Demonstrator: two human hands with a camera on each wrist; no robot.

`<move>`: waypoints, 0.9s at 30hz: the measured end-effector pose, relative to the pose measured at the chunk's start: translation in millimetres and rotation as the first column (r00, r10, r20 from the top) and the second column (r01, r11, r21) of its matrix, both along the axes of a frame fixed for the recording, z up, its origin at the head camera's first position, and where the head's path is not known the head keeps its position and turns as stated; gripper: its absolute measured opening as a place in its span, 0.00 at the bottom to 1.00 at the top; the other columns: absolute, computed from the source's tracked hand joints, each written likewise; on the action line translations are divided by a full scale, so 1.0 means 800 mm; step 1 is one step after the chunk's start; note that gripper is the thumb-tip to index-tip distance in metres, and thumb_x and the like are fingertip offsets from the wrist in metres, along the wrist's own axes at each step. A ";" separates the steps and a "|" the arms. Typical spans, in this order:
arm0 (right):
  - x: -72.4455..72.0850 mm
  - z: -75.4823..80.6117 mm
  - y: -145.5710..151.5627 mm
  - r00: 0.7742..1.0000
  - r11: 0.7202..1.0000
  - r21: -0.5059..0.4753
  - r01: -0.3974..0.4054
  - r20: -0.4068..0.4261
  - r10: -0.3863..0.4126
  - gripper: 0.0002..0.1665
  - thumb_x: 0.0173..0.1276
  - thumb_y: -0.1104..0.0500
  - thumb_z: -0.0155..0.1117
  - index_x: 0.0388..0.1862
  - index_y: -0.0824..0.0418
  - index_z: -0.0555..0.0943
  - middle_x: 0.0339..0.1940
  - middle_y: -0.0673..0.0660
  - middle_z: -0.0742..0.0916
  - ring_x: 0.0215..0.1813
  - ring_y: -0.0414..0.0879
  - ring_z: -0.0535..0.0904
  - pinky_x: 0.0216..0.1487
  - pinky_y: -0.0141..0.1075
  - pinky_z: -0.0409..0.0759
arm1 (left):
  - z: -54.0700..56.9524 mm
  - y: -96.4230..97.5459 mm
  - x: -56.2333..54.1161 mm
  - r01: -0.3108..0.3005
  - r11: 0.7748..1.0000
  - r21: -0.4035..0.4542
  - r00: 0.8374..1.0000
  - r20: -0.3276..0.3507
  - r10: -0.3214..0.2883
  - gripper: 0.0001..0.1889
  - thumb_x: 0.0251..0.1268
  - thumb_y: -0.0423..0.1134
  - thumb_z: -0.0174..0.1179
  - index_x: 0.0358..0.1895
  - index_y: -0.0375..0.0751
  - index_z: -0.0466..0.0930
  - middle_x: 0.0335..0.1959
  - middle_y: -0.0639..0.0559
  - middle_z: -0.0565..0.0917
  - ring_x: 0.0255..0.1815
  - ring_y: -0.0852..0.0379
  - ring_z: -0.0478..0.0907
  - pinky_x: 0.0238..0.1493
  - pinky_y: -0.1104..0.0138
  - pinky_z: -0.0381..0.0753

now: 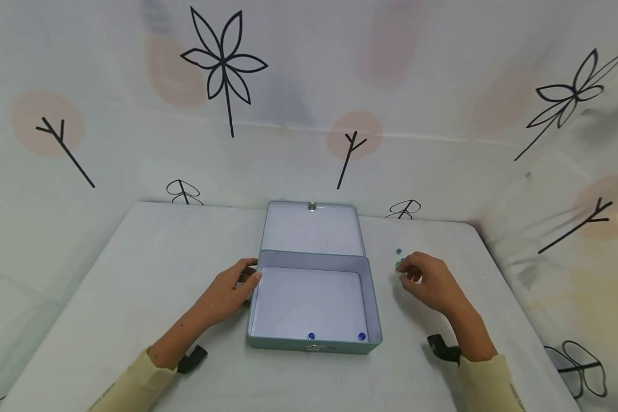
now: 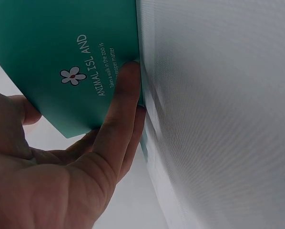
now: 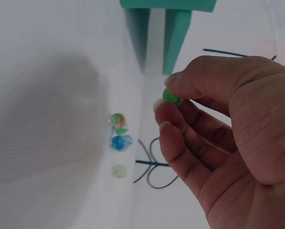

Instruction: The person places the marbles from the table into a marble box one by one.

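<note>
Left hand (image 1: 232, 292), coming from a pale yellow sleeve (image 1: 129, 386) with a dark wrist device (image 1: 192, 360) beside the cuff, sits at the left side of the box (image 1: 275, 343): its fingers lie fairly straight against the green outer wall, low by the tabletop (image 1: 175, 246), with the thumb at the rim, so it touches the box without wrapping round it. That left wall carries a printed flower (image 2: 73, 76), white with a red middle, and the lettering (image 2: 93, 67) "ANIMAL ISLAND". The box stands at the middle of the white tabletop, its pale inside facing up and its lid (image 1: 313, 229) laid back on the far side, a small clasp (image 1: 312, 206) at the lid's far edge. Farther still hangs a white cloth (image 1: 298, 68) with line-drawn plants. Inside the box, along the near wall, rest one blue bead (image 1: 311, 336) around the middle and a second blue bead (image 1: 361, 336) by the near right corner. Right of the box, the right hand (image 1: 427, 280) is raised over the tabletop, pinching a green bead (image 3: 170, 96) between thumb and forefinger, the other fingers curled. Under it lie a mottled green-and-orange bead (image 3: 117, 123), a bright blue one (image 3: 121, 142) just beside that, and a pale bead (image 3: 119, 171) a little apart.
</note>
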State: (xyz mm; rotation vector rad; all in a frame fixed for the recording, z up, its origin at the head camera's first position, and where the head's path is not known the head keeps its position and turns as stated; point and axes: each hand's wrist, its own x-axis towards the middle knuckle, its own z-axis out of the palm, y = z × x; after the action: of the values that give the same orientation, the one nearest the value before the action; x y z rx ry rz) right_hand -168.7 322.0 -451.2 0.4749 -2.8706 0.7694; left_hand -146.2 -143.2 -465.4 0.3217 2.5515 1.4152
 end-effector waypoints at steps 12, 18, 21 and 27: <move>0.019 0.031 -0.024 0.980 0.989 -0.014 -0.149 -0.135 0.146 0.19 0.57 0.75 0.78 0.39 0.54 0.86 0.37 0.45 0.86 0.36 0.38 0.80 0.38 0.40 0.86 | 0.000 0.000 0.001 -0.004 1.000 -0.007 1.000 0.001 0.004 0.32 0.86 0.55 0.52 0.80 0.38 0.65 0.68 0.39 0.80 0.66 0.42 0.80 0.48 0.63 0.89; 0.030 0.045 -0.035 0.965 0.975 -0.014 -0.223 -0.144 0.219 0.20 0.58 0.74 0.78 0.39 0.50 0.85 0.38 0.41 0.84 0.37 0.35 0.80 0.38 0.32 0.85 | 0.000 0.000 0.000 -0.003 1.000 -0.009 1.000 -0.002 0.003 0.32 0.86 0.55 0.52 0.80 0.39 0.65 0.68 0.39 0.80 0.66 0.42 0.80 0.49 0.62 0.89; 0.034 0.050 -0.039 0.951 0.962 -0.027 -0.272 -0.159 0.264 0.21 0.58 0.73 0.78 0.39 0.49 0.84 0.38 0.40 0.84 0.37 0.34 0.80 0.39 0.29 0.83 | 0.000 0.000 0.000 -0.003 1.000 0.000 1.000 0.002 0.003 0.31 0.86 0.54 0.52 0.80 0.39 0.65 0.67 0.39 0.80 0.66 0.42 0.80 0.48 0.62 0.89; 0.040 0.058 -0.047 0.926 0.937 -0.047 -0.346 -0.178 0.333 0.23 0.58 0.74 0.77 0.40 0.48 0.84 0.39 0.40 0.84 0.38 0.34 0.80 0.40 0.28 0.83 | -0.001 0.000 0.000 0.002 1.000 0.014 1.000 0.014 -0.002 0.30 0.86 0.52 0.52 0.80 0.39 0.64 0.67 0.39 0.80 0.66 0.42 0.80 0.46 0.63 0.89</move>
State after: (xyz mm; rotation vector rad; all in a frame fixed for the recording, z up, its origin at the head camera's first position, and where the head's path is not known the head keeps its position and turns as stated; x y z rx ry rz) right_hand -136.4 284.5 -405.1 0.9948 -2.6229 0.8406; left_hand -146.6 -143.2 -465.9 0.3152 2.5311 1.4301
